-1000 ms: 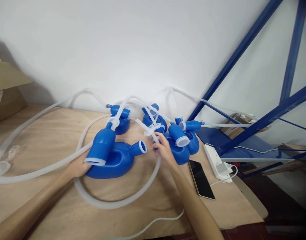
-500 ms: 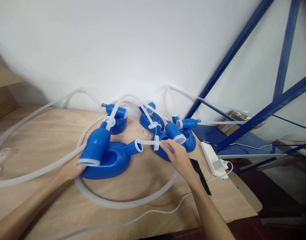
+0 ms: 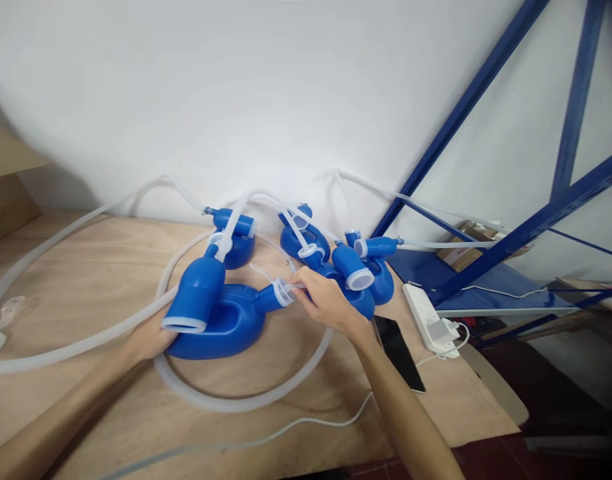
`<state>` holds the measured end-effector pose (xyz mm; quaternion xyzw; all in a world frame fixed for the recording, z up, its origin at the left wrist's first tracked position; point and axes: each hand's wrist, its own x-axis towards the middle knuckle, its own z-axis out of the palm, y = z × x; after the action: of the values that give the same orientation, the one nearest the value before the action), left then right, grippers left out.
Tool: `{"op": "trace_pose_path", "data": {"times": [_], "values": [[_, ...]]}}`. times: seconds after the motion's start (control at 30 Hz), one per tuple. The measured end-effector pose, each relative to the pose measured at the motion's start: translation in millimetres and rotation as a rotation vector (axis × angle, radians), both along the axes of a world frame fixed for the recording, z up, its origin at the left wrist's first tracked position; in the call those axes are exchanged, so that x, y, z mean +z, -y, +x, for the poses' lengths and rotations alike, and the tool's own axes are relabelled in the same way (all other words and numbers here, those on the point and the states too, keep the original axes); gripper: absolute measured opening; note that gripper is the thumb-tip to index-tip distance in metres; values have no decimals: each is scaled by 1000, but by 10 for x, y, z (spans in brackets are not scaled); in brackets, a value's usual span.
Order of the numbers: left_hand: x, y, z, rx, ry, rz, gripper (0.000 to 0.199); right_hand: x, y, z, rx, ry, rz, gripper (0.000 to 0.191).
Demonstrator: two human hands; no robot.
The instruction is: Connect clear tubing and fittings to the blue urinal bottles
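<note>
Left hand (image 3: 149,339) braces the blue container (image 3: 221,320); right hand (image 3: 326,300) pinches the white cap (image 3: 285,291) at its spout

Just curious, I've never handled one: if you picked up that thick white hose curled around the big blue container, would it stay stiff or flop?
Probably floppy: the white hose lies in a loose curve around the blue container on the wooden table. Likely light, as it looks translucent and hollow. It may sag and drag.
</note>
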<state>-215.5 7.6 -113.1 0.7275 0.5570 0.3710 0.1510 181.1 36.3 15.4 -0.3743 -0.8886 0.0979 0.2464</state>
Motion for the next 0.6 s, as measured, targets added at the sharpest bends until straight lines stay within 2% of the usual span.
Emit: {"op": "trace_pose_path", "data": {"times": [0.13, 0.23, 0.3, 0.4, 0.6], "values": [[85, 41, 66, 39, -36, -4, 73, -87, 20, -195, -84, -72, -109, 26], [107, 71, 94, 44, -41, 1, 70, -218, 59, -283, -185, -86, -184, 59], [104, 95, 112, 53, -33, -21, 71, -288, 72, -319, -167, -92, -175, 71], [103, 126, 152, 70, -7, -75, 75, -352, 65, -365, -130, -94, -108, 67], [145, 128, 170, 77, -17, -93, 78, -504, 27, -468, -168, -107, 26, 57]]}}
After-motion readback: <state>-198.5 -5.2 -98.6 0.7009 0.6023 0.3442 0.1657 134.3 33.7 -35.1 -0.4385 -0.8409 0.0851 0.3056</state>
